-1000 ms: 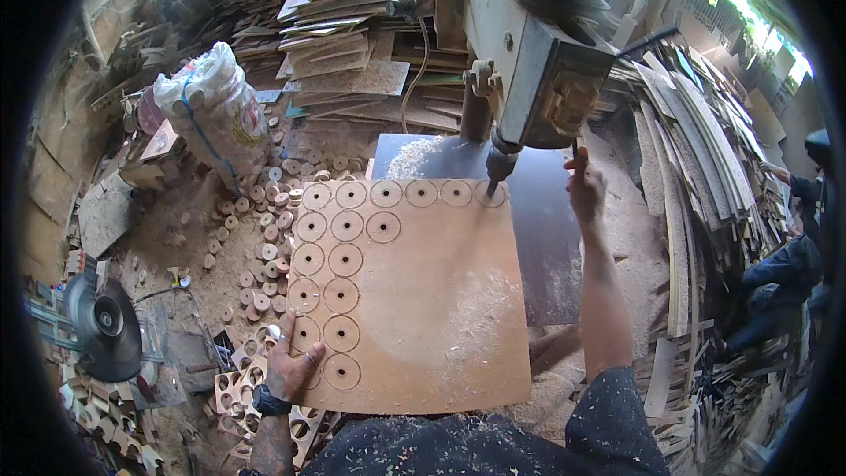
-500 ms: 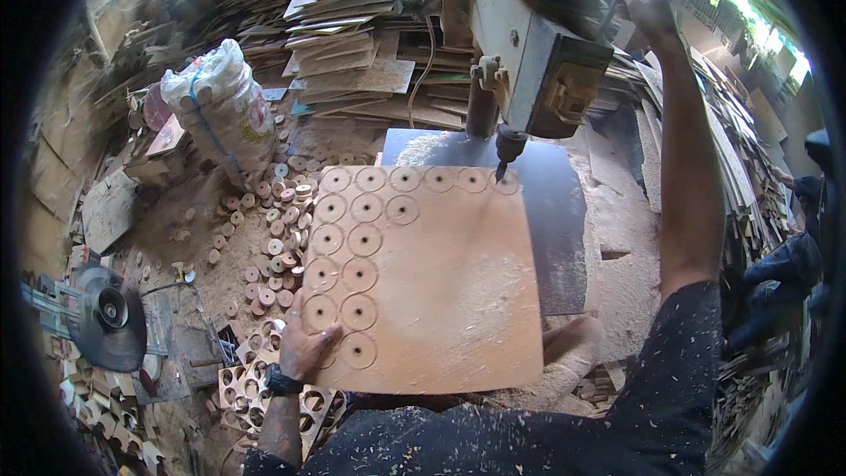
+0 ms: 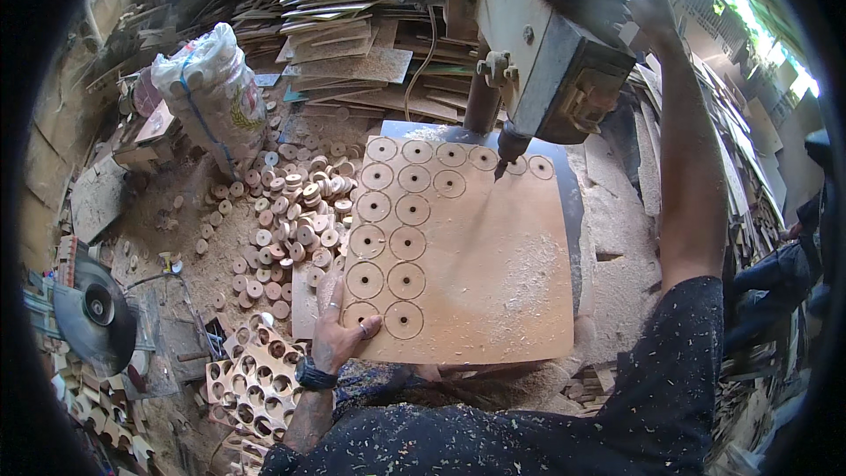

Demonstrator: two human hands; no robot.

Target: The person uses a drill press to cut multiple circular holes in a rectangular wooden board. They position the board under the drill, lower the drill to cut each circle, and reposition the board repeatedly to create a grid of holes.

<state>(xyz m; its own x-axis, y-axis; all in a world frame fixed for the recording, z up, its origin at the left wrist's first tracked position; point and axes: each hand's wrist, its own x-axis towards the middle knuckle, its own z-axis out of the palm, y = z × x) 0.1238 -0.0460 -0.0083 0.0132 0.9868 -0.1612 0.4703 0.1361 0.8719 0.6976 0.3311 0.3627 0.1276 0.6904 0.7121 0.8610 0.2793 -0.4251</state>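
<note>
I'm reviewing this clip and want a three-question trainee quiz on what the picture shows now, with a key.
1. True or false: the left hand touches the wooden board near its lower left corner.
2. What is heaped to the left of the wooden board? A) Bottles B) Round discs C) Shoes
3. Which hand is raised beside the drill press?

Key: 1. True. 2. B. 3. The right hand.
</note>
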